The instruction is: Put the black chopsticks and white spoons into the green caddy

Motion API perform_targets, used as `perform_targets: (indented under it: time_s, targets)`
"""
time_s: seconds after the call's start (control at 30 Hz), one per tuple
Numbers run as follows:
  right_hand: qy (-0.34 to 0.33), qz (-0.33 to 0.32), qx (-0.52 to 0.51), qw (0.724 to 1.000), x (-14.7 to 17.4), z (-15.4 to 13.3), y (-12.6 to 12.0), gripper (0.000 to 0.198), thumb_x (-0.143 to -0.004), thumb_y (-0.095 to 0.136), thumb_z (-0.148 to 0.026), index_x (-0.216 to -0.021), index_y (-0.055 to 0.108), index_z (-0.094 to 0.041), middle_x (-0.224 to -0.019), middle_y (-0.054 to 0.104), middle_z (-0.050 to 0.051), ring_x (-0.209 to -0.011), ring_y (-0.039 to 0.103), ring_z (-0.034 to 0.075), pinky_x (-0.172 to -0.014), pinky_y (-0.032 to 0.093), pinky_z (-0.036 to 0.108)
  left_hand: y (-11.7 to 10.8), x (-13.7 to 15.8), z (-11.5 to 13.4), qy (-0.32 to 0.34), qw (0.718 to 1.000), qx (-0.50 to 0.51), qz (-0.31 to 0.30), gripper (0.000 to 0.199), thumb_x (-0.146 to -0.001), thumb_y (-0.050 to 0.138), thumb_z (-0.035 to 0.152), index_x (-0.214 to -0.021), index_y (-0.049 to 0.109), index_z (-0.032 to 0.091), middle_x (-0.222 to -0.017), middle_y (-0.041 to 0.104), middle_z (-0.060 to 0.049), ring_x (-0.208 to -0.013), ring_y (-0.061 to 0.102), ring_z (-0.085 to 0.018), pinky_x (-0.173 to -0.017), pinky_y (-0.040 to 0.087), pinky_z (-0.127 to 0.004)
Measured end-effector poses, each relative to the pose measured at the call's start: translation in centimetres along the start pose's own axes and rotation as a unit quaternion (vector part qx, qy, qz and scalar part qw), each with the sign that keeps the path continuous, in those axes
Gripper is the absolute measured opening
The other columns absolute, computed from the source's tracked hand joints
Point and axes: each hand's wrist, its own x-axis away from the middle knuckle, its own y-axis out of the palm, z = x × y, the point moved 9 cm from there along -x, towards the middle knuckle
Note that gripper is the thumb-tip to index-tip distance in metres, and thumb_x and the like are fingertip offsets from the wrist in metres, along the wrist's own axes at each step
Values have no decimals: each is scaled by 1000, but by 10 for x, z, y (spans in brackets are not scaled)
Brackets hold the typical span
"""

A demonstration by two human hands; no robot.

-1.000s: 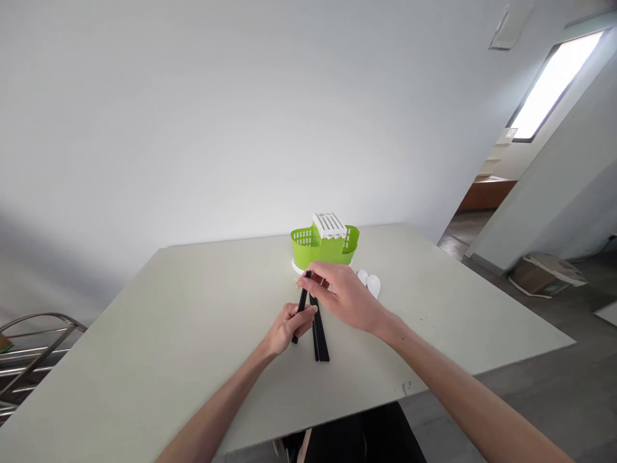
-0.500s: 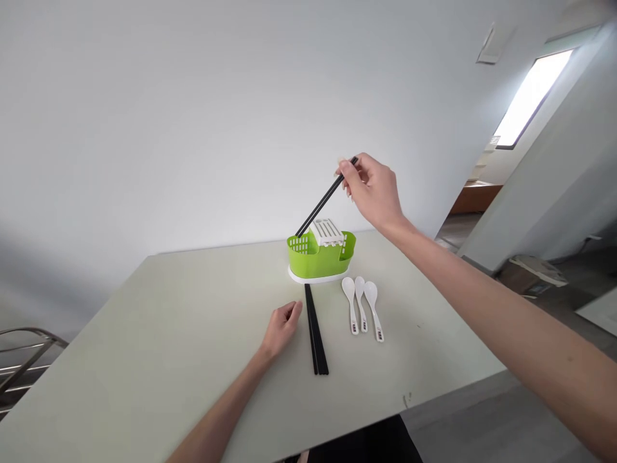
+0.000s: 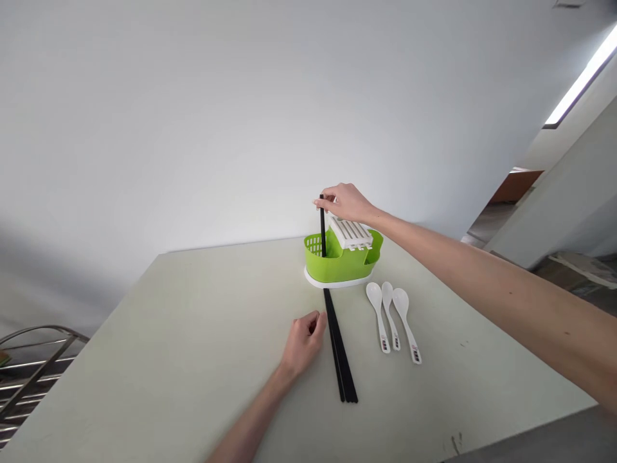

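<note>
Black chopsticks stand nearly upright in the left compartment of a green cutlery holder. My right hand pinches them near their top ends; how many it holds is hard to make out. On the table, my left hand rests with its fingers curled in and nothing showing in them. Just right of it lies a bundle of more black chopsticks, its narrow end towards the holder. Three white spoons lie side by side to the right, bowls pointing away from me.
The holder has a white slotted top piece and a white base, standing on a pale table close to the wall. A metal rack is beyond the table's left edge.
My right hand has moved down and left, bringing the chopsticks from slanted above the holder to upright inside it. The left hand stays curled on the table. The view has shifted.
</note>
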Motion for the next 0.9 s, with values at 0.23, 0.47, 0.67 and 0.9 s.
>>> perform_targets:
  time_s: [0.23, 0.47, 0.67, 0.9]
  targets:
    - [79, -46, -5, 996, -16, 33, 22, 35, -97, 60, -41, -78, 76, -18, -85, 79, 2, -60, 56, 11, -68, 40, 27, 1, 1, 0, -10, 1000, -2, -5, 51, -98, 43, 57, -66, 23, 22, -64, 22, 5, -63, 21, -12, -57, 20, -30]
    - [123, -15, 46, 991, -15, 44, 22, 23, -95, 62, -35, -86, 74, -18, -94, 78, 9, -92, 66, 23, -79, 46, 33, 1, 1, 0, -11, 1000, -6, -11, 52, -98, 43, 58, -66, 23, 22, -64, 22, 5, -63, 21, -12, -57, 20, -29]
    - [48, 111, 136, 983, 12, 4, -20, 32, -97, 55, -26, -125, 61, -14, -115, 72, 14, -106, 62, 31, -89, 46, 43, -2, -1, -1, -6, 1000, -3, -3, 54, -97, 44, 64, -67, 24, 23, -66, 21, 4, -64, 21, -12, -57, 19, -29]
    - [-179, 11, 160, 971, 100, -92, -17, 24, -98, 45, -13, -109, 66, -16, -113, 70, 15, -102, 60, 29, -90, 40, 41, -6, -4, 3, 7, 1000, -19, 19, 55, -96, 44, 66, -68, 23, 23, -66, 21, 4, -64, 22, -12, -58, 21, -28]
